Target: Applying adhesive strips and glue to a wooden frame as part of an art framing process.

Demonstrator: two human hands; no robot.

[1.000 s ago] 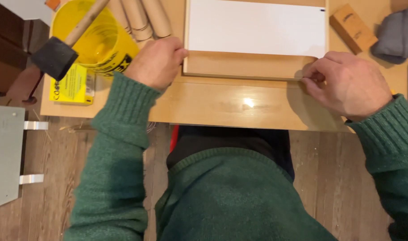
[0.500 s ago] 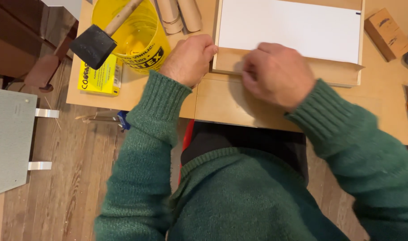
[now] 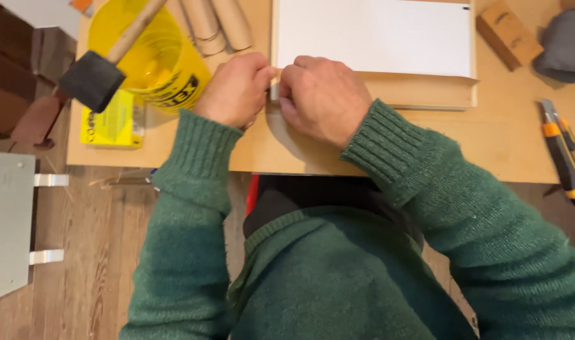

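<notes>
So both hands are bunched at the near left corner of the white sheet [image 3: 372, 38] lying on the wooden board [image 3: 413, 94] on the desk [image 3: 508, 145]. Left hand [image 3: 234, 88] and right hand [image 3: 322, 94] have fingers curled tight, pinching that corner edge. Looks like most of the sheet already lies flat, with only this corner left. Foam brush [image 3: 92, 79] sits in the yellow bucket [image 3: 155, 56].

Both hands, left hand [image 3: 236, 89] and right hand [image 3: 323, 99], are crowding the sheet's [image 3: 375, 38] near-left corner. Bucket [image 3: 152, 60], foam brush [image 3: 92, 79] and tubes [image 3: 215, 22] are blocking the left side. Bare table [image 3: 489, 141] is lying open to the right, until the knife [image 3: 561, 154]. Wood block [image 3: 508, 31] is sitting just beyond the sheet's far-right corner.
</notes>
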